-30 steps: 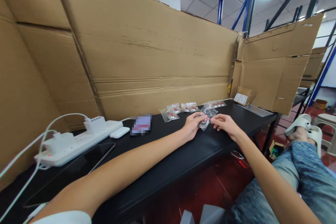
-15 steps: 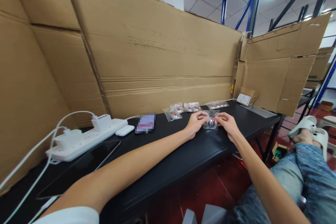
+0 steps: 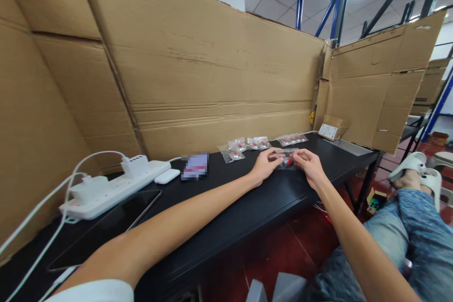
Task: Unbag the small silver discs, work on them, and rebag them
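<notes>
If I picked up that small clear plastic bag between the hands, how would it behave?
The small clear plastic bag would probably flop, since it looks thin and see-through. It's likely light: the left hand and right hand merely pinch it. The small, partly red piece inside may weigh down its lower part.

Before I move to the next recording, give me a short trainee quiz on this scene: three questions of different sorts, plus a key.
1. True or false: the left hand and the right hand both hold one clear bag.

2. What sits near the far right corner of the black desk?
A) a green bottle
B) a labelled brown package
C) a coffee mug

3. Fill in the colour: the power strip is ____.

Key: 1 true; 2 B; 3 white.
</notes>
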### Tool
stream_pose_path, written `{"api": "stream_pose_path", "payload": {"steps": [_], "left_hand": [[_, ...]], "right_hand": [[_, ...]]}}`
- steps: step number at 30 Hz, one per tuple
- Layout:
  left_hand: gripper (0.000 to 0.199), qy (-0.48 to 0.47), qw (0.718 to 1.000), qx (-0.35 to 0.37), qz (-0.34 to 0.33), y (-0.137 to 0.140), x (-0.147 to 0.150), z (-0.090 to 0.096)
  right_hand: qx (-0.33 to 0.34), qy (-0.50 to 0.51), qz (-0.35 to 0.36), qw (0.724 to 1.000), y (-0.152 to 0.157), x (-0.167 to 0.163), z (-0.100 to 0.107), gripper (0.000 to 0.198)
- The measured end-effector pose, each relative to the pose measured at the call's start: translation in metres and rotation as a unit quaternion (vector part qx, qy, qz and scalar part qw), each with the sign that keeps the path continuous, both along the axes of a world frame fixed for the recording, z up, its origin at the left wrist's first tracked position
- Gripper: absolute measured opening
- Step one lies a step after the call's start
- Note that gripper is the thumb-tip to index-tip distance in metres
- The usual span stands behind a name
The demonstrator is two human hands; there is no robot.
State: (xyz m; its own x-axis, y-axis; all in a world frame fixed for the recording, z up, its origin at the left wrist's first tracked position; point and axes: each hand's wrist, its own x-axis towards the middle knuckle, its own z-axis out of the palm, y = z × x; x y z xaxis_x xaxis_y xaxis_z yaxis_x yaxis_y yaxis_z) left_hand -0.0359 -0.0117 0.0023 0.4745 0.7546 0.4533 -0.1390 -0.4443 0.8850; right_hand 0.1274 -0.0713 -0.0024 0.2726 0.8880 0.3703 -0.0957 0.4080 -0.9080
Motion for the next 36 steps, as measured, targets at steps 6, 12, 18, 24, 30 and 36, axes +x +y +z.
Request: {"api": "stream_pose_path", "payload": {"steps": [6,12,18,24,30,36], "left_hand": [[0.022,0.045,0.998,0.01,-0.03,0.004,0.0,-0.004],[0.02,0.038,0.999,0.01,-0.015,0.004,0.0,-0.003],[0.017,0.013,0.995,0.064,0.079,0.006,-0.001,-0.005],[0.015,0.04,0.996,0.043,0.066,0.013,-0.001,-0.011],[0.014,0.029,0.998,0.026,0.046,0.011,0.0,-0.01],[0.012,0.004,0.995,0.0,0.104,0.006,0.001,-0.005]], "right_hand": [[-0.023,0.042,0.035,0.998,0.0,0.0,0.0,0.032],[-0.023,0.034,0.037,0.998,0.0,0.0,0.0,0.029],[-0.024,-0.005,-0.009,1.0,0.007,0.001,-0.006,0.02],[-0.049,-0.177,-0.09,0.979,0.018,0.003,-0.018,0.014],[-0.037,-0.125,-0.012,0.991,0.016,0.003,-0.017,0.016],[-0.054,-0.081,-0.018,0.995,0.015,0.002,-0.016,0.012]]}}
